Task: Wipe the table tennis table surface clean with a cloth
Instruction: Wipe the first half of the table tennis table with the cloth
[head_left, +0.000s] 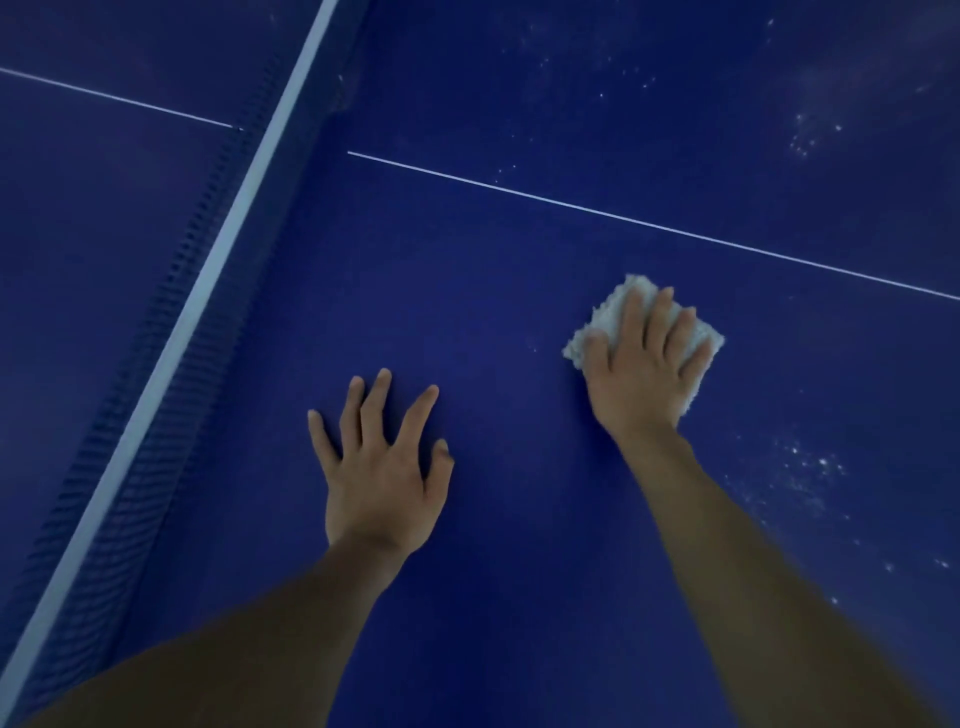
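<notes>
The white cloth (602, 322) lies flat on the blue table (519, 597), right under the right hand (644, 374). That hand is open and its straight fingers press down on the cloth. Bits of cloth stick out past the fingertips and beside the thumb. The cloth is near the thin white line (623, 218). The left hand (379, 478) is open too, fingers spread, flat on the table between the cloth and the net (171, 338). Small white specks (810, 467) dot the table beside the right arm.

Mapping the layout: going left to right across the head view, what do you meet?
Dark blue net with white top band → bare left hand → white fluffy cloth under the right hand → white dust specks.
</notes>
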